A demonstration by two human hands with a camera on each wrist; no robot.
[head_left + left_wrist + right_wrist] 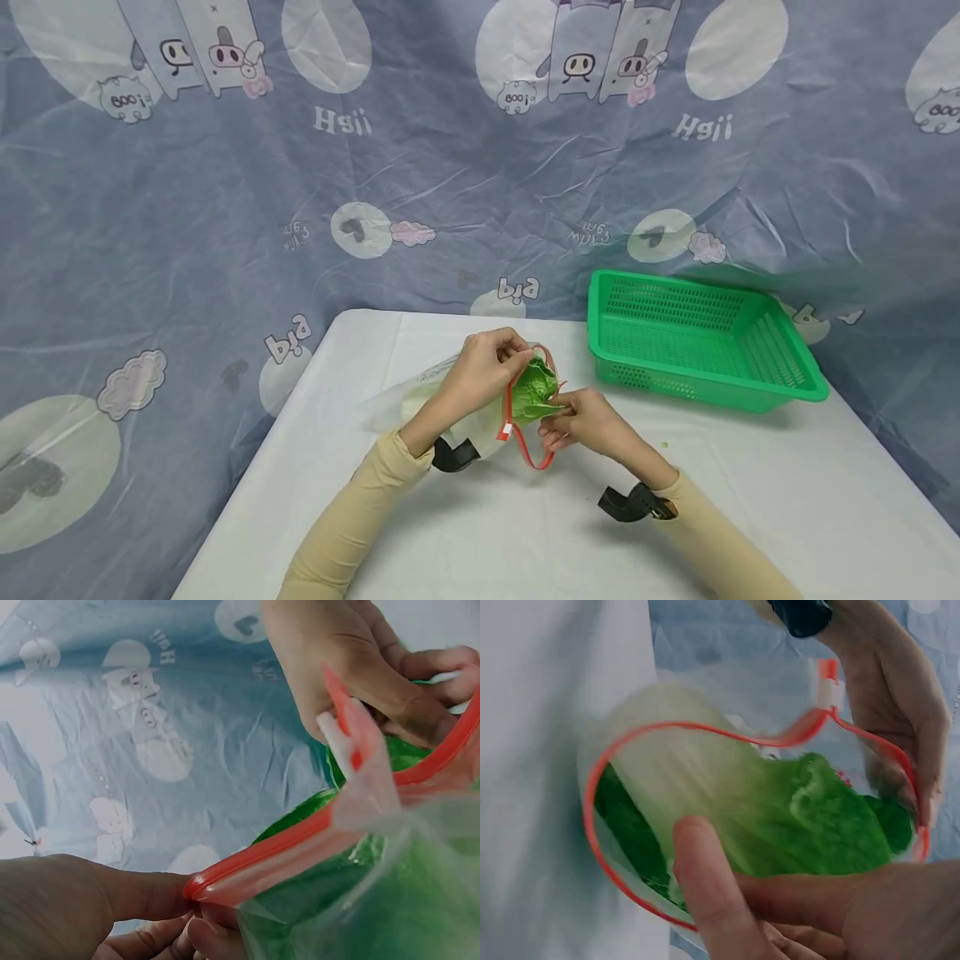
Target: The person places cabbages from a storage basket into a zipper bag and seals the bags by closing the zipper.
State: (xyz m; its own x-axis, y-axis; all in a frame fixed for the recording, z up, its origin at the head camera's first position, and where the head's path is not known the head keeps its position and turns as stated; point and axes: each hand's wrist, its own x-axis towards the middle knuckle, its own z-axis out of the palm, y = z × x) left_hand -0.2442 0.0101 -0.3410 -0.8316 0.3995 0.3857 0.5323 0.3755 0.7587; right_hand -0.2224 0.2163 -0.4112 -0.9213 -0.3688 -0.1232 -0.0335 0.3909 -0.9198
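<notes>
A head of napa cabbage point(534, 390), with pale stem and crinkled green leaves point(832, 817), lies inside a clear zip bag point(427, 392). The bag's red-edged mouth stands open toward the right, and a red and white slider point(506, 431) sits on the edge. My left hand point(483, 367) pinches the red rim point(262, 859) between thumb and fingers at the far side of the mouth. At the mouth's right side, my right hand point(581, 425) pinches the leaf edge, its fingers point(705, 862) in front of the leaves; part of its grip is hidden.
A green plastic basket point(701, 383) with perforated walls stands at the back right of the white table point(480, 542). A small green scrap point(664, 445) lies to the right of my right hand. A printed blue-grey curtain point(420, 167) hangs behind the table.
</notes>
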